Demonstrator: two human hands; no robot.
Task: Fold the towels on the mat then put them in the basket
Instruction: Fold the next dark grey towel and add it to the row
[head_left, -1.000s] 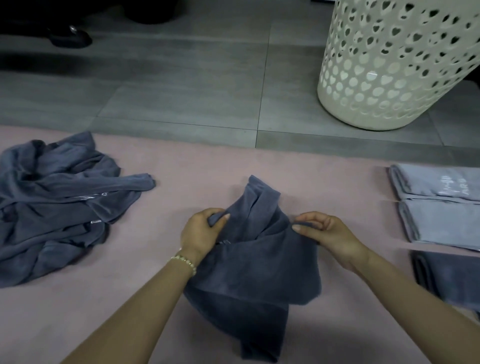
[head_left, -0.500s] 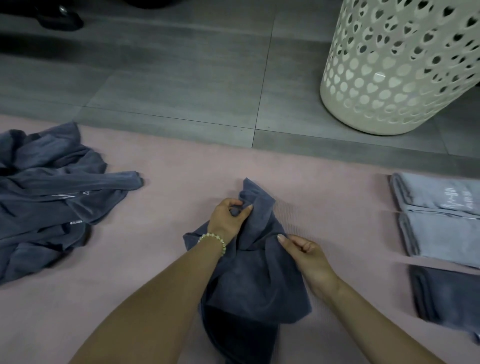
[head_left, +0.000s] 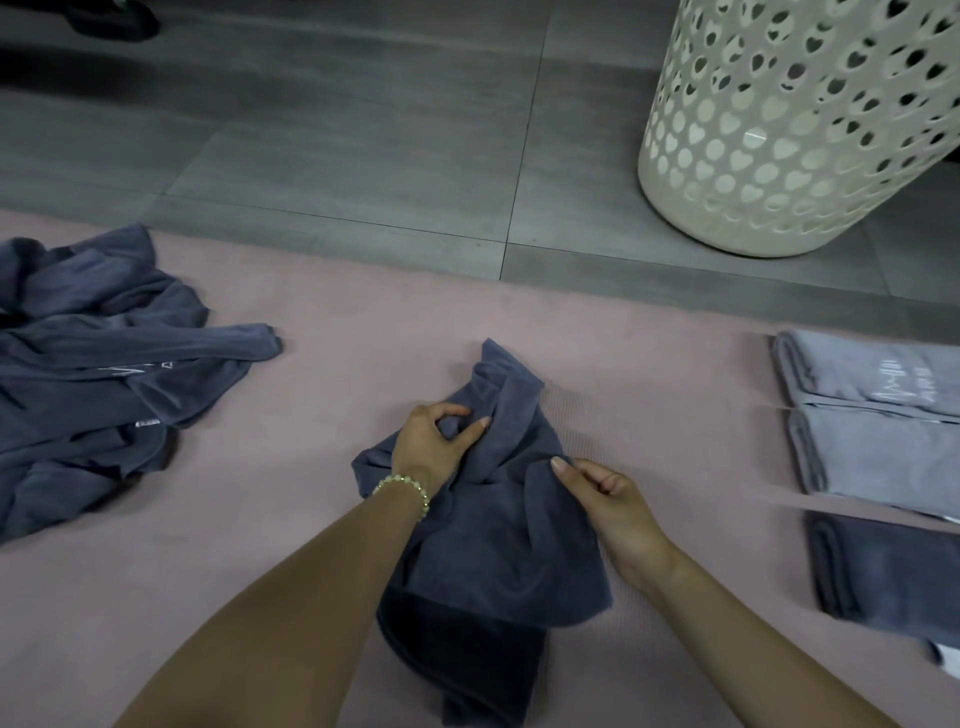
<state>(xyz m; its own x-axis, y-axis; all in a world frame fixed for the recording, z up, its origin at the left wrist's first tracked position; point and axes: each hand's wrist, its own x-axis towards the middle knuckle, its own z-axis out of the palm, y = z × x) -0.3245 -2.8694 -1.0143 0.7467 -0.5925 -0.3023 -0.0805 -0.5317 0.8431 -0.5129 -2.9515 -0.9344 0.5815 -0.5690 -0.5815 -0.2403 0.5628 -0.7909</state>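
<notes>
A crumpled dark blue-grey towel (head_left: 514, 551) lies in the middle of the pink mat (head_left: 332, 395). My left hand (head_left: 434, 447) pinches a bunched fold near its upper part. My right hand (head_left: 608, 504) pinches the cloth a little lower and to the right. A heap of unfolded dark towels (head_left: 98, 374) sits on the mat at the left. Two folded light grey towels (head_left: 872, 374) (head_left: 883, 457) and a folded dark one (head_left: 893, 577) lie in a column at the right edge. The cream basket (head_left: 789, 124) with heart-shaped holes stands on the floor at the back right.
Grey tiled floor (head_left: 337, 145) runs beyond the mat's far edge. A dark shoe-like shape (head_left: 111, 18) shows at the top left corner. Bare mat lies between the heap and the towel in hand.
Both hands have shifted along the towel: the left moved right and up, the right came down and in. The towel now lies more bunched, lower on the mat.
</notes>
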